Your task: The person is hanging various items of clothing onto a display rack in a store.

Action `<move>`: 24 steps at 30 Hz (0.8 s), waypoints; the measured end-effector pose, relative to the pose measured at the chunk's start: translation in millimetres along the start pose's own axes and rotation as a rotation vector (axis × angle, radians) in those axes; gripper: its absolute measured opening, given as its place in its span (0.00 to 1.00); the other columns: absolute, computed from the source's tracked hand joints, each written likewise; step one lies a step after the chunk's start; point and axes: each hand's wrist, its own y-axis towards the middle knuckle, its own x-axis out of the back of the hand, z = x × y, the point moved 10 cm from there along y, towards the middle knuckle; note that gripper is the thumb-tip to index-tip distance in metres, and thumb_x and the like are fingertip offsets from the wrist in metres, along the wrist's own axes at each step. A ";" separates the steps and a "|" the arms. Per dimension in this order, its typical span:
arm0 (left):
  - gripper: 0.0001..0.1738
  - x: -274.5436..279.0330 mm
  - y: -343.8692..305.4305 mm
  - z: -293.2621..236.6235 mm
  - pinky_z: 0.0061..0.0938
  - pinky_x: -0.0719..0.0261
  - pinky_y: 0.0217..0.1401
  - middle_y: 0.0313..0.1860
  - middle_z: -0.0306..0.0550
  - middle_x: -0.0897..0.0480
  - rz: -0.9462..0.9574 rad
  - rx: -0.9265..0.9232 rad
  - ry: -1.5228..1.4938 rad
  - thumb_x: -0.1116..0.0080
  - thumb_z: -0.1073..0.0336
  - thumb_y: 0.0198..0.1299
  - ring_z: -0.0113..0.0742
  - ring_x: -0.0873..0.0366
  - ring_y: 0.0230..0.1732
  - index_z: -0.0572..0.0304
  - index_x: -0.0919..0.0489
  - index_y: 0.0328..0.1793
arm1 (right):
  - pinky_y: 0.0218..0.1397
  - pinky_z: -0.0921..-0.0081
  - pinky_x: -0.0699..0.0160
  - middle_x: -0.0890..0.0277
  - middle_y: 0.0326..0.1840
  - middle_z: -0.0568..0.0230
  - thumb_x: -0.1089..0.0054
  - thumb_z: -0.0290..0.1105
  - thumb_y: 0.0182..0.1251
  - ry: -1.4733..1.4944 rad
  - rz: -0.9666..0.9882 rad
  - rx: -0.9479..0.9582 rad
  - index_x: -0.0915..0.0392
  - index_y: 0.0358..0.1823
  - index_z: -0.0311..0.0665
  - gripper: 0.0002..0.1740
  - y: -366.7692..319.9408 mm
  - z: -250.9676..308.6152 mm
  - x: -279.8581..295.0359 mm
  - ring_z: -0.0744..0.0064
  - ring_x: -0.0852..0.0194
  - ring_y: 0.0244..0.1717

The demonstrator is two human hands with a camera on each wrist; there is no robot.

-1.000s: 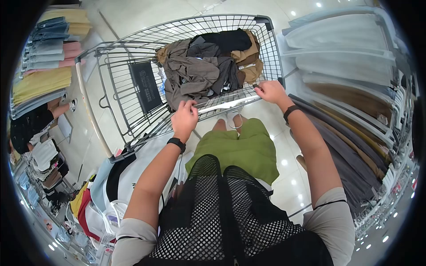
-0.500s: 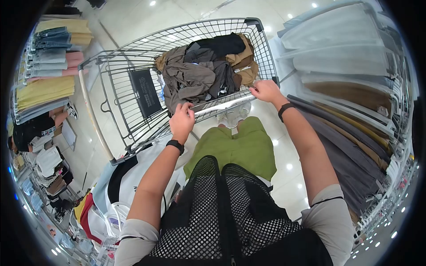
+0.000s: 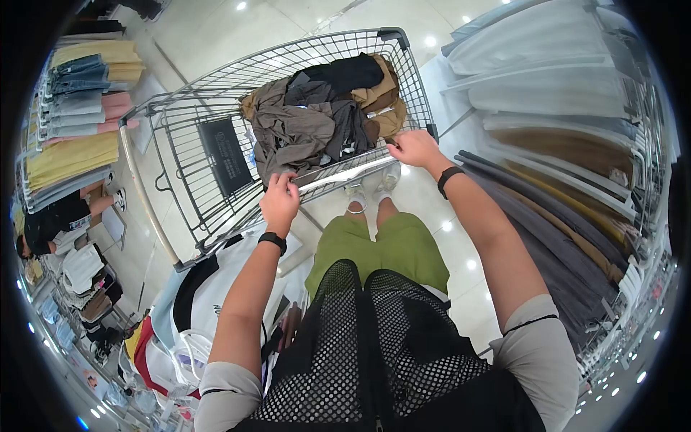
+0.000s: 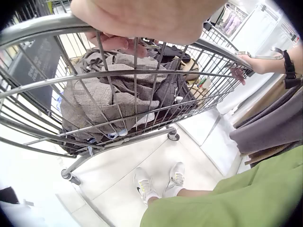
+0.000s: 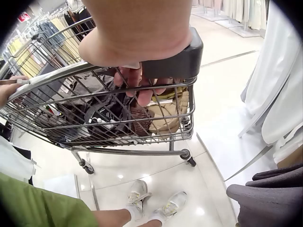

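A grey wire shopping cart (image 3: 216,79) stands sideways in front of me, with a heap of brown, dark grey, black and tan clothes (image 3: 295,133) inside. My left hand (image 3: 279,204) grips the near side rim, its fingers curled over the wires in the left wrist view. Near the black corner piece (image 5: 173,64), my right hand (image 3: 416,149) grips the same rim, fingers bent down inside the basket. Between the two hands a white hanger (image 3: 345,175) lies along the rim, its metal hook hanging on my side. The hanger's ends are partly hidden by my hands.
Racks of white skirts (image 3: 533,57) and grey trousers (image 3: 540,230) hang close on the right. White tops (image 3: 245,270) hang at the lower left. Folded yellow clothes (image 3: 72,155) and a person in black (image 3: 61,216) are farther left. The cart handle (image 3: 147,201) points left.
The cart and both hands have shifted left in the head view, the hands staying on the rim. My shoes have come into clearer sight below the rim.
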 end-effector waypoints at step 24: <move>0.22 -9.7 4.2 -22.6 0.26 0.23 0.48 0.45 0.42 0.22 0.471 -0.276 -0.821 0.49 0.63 0.80 0.29 0.24 0.44 0.55 0.33 0.76 | 0.44 0.58 0.18 0.31 0.52 0.43 0.39 0.33 0.70 0.493 -0.602 -0.530 0.26 0.54 0.31 0.16 -153.5 -5.9 49.7 0.47 0.20 0.46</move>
